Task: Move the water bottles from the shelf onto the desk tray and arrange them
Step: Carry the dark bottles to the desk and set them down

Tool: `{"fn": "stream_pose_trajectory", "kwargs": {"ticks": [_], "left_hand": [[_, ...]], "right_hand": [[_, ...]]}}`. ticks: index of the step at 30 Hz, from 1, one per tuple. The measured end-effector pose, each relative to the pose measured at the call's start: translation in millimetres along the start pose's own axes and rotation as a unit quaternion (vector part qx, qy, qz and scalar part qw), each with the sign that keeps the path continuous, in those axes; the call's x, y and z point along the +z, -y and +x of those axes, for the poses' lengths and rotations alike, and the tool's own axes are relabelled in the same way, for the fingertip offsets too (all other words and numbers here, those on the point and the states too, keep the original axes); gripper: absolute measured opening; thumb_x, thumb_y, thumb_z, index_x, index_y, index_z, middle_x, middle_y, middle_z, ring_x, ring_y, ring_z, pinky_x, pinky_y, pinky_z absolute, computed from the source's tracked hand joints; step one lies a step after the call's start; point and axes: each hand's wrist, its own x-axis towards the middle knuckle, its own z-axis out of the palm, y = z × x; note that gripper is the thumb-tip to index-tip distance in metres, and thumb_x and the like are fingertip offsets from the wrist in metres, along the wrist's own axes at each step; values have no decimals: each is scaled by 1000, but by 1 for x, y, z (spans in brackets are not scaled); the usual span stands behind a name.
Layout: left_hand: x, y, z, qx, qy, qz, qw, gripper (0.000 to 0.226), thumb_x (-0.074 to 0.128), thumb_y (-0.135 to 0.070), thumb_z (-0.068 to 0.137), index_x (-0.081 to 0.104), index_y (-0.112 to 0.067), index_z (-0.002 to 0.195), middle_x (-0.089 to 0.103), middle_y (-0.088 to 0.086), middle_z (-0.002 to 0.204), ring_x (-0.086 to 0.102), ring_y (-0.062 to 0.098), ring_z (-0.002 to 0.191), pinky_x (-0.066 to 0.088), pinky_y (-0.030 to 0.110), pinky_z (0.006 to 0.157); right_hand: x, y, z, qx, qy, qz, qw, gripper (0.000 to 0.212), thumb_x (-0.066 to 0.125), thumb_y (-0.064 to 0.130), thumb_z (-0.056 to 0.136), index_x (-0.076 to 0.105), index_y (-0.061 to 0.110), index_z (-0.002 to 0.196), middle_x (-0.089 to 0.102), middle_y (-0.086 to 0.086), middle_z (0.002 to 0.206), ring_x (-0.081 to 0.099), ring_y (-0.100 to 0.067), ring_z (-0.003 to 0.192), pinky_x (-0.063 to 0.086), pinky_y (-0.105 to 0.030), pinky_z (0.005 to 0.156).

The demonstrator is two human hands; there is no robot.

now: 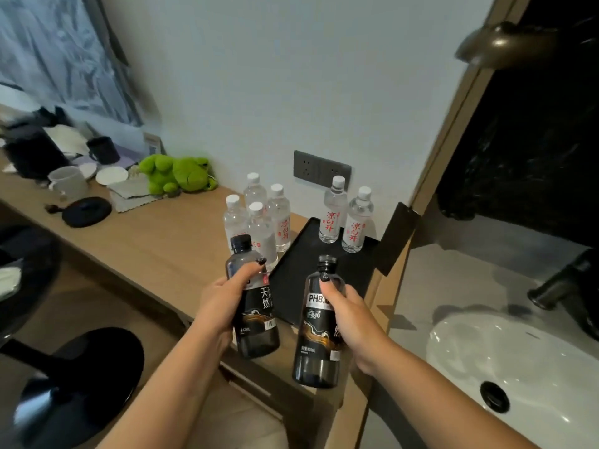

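My left hand (223, 299) grips a dark bottle (256, 322) with a black label, held above the desk's front edge just left of the black tray (301, 280). A second dark bottle (319, 345) is in my right hand (353, 315), over the tray's near end. Two clear bottles with red lettering (332, 212) (356, 222) stand upright at the tray's far right corner. Several clear bottles (259, 222) stand grouped on the wooden desk (155, 241) just left of the tray.
A green plush toy (176, 173), white mugs (66, 183), saucers, a black lid (86, 210) and clutter sit at the desk's far left. A wall socket (321, 170) is behind the tray. A white sink (518, 361) lies right, a black stool (64, 377) at lower left.
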Motion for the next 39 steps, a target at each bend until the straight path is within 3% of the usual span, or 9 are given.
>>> {"fn": "stream_pose_trajectory", "kwargs": {"ticks": [3, 6, 11, 17, 21, 25, 32, 36, 39], "left_hand": [[-11, -10, 28, 11, -40, -5, 999, 32, 78, -27, 73, 67, -8, 96, 73, 7, 72, 68, 22, 63, 54, 32, 63], [-26, -23, 62, 8, -52, 6, 999, 33, 79, -25, 73, 66, -9, 98, 73, 10, 81, 69, 21, 63, 52, 28, 54], [-53, -38, 130, 11, -26, 63, 998, 32, 81, -25, 72, 65, -13, 97, 73, 10, 94, 69, 23, 82, 51, 32, 67], [-83, -42, 197, 25, 23, 142, 989, 31, 83, -20, 71, 59, -24, 91, 66, -3, 91, 60, 10, 78, 45, 26, 62], [-102, -35, 230, 18, 38, 185, 982, 57, 89, -15, 60, 57, -20, 108, 68, 3, 104, 65, 17, 88, 54, 44, 87], [-111, -29, 250, 39, 57, 227, 972, 65, 92, -15, 54, 57, -19, 109, 68, 1, 105, 66, 20, 95, 54, 43, 90], [-109, -35, 269, 119, 140, 303, 935, 66, 89, -1, 56, 56, -13, 111, 65, -1, 103, 61, 14, 95, 45, 19, 80], [-111, -32, 274, 119, 152, 316, 929, 68, 90, -3, 55, 53, -18, 110, 64, -1, 106, 61, 17, 100, 48, 29, 88], [-108, -29, 275, 120, 158, 319, 927, 74, 92, -15, 49, 52, -19, 111, 64, 1, 107, 62, 16, 98, 48, 26, 83]], "right_hand": [[13, 3, 22, 6, -1, -12, 1000, 30, 54, 49, 91, 48, 28, 112, 62, -1, 109, 62, -15, 94, 49, -30, 72], [28, 8, 48, -4, -29, -51, 998, 39, 63, 50, 85, 53, 25, 112, 64, 2, 109, 62, -14, 98, 50, -36, 89], [65, 17, 88, -24, -88, -67, 994, 36, 78, 35, 75, 59, 31, 105, 66, 14, 101, 61, -3, 94, 45, -21, 71], [127, 11, 144, 4, -196, -31, 980, 44, 88, 35, 57, 66, 28, 94, 73, 7, 91, 68, -10, 90, 55, -38, 86], [159, 1, 172, 17, -248, -8, 969, 49, 89, 33, 51, 64, 28, 93, 72, 6, 91, 68, -12, 89, 56, -40, 87], [177, -5, 183, -5, -252, -63, 966, 49, 89, 18, 59, 57, 31, 95, 64, 14, 91, 61, -3, 90, 48, -19, 79], [195, -27, 202, -9, -276, -101, 956, 67, 91, 16, 54, 54, 34, 106, 64, 12, 104, 61, -7, 105, 49, -27, 96], [193, -35, 201, -6, -262, -98, 960, 66, 91, 15, 55, 58, 28, 110, 66, 12, 106, 61, -3, 102, 49, -16, 90], [194, -38, 203, -9, -258, -128, 958, 68, 89, 32, 48, 58, 28, 108, 67, 7, 109, 62, -5, 104, 52, -22, 89]]}}
